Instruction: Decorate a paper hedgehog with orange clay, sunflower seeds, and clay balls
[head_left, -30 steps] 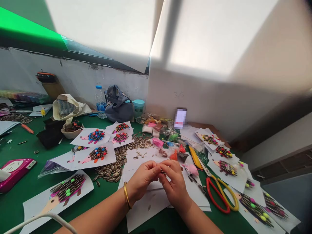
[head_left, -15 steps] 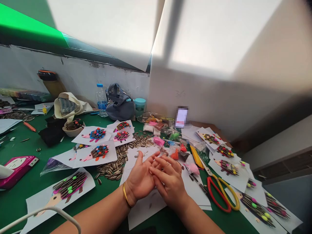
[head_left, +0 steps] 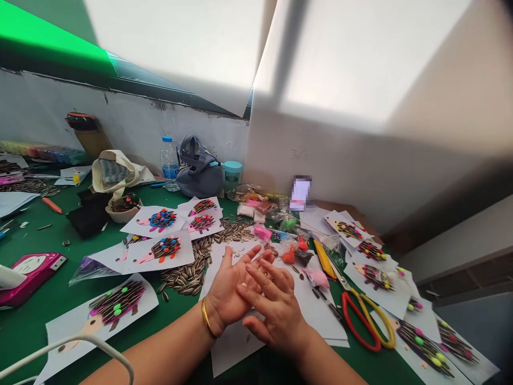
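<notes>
My left hand (head_left: 233, 289) is turned palm up over white paper (head_left: 236, 350), its thumb and fingers stretched out. Across its palm and fingers lies my right hand (head_left: 276, 307), palm down with fingers extended and somewhat spread. Whether anything small sits between the two palms is hidden. Beyond the hands are loose sunflower seeds (head_left: 186, 272) in a pile. Small packets of modelling clay, among them a pink one (head_left: 318, 278) and an orange one (head_left: 288, 254), lie right of the fingertips.
Scissors with red and yellow handles (head_left: 363, 321) and a yellow comb (head_left: 324, 259) lie at right. Hedgehog pictures made with seeds (head_left: 116, 305) stand on both sides. A white cable (head_left: 100, 347) crosses the lower left. At the back are a water bottle (head_left: 170, 168) and a grey bag (head_left: 200, 176).
My right hand has slid slightly down and toward me across the left palm, and its fingers and thumb have spread more. The left hand stays nearly in place.
</notes>
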Demonstrator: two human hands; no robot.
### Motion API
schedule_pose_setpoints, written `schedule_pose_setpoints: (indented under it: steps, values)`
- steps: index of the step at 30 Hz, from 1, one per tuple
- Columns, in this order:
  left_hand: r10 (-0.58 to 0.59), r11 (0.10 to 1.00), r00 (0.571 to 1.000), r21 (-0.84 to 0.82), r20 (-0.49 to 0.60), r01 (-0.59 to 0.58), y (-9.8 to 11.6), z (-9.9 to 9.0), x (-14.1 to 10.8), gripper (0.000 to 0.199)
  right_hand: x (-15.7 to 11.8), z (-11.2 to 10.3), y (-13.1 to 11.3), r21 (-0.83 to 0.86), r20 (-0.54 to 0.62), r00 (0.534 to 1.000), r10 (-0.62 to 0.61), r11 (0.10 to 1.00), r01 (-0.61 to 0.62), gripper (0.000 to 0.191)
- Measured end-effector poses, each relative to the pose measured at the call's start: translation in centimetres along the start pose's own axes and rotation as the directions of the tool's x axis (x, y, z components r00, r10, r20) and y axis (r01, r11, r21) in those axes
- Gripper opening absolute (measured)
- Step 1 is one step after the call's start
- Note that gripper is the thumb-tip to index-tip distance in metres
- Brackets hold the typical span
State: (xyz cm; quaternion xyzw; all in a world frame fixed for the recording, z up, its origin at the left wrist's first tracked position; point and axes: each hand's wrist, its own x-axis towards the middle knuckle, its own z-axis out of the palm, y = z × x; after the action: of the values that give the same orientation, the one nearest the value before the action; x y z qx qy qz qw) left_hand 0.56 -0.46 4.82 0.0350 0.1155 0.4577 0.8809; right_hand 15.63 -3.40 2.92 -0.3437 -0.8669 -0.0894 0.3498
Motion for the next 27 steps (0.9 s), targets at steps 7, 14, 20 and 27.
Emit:
schedule_pose_setpoints:
  steps: [7,14,20,27]
  values:
    - [0.039,0.999,0.999,0.007,0.027,-0.039,0.23,-0.17,0.02,0.062,-0.03,-0.09,0.17,-0.002,-0.021,0.999,0.042,0.999,-0.042,0.038]
    - [0.022,0.999,1.0,0.025,0.007,-0.023,0.32,0.14,-0.02,0.064,-0.2,0.03,0.36,-0.025,0.004,0.998,0.069,0.997,-0.069,0.045]
    - [0.015,0.999,1.0,0.032,-0.008,-0.015,0.22,0.05,-0.06,0.064,-0.14,0.1,0.02,0.029,-0.01,1.0,-0.009,1.0,0.009,0.043]
    - [0.042,0.999,0.999,0.029,0.026,-0.043,0.41,0.03,-0.06,0.062,-0.32,-0.03,0.23,0.037,-0.019,1.0,0.004,0.999,-0.003,0.035]
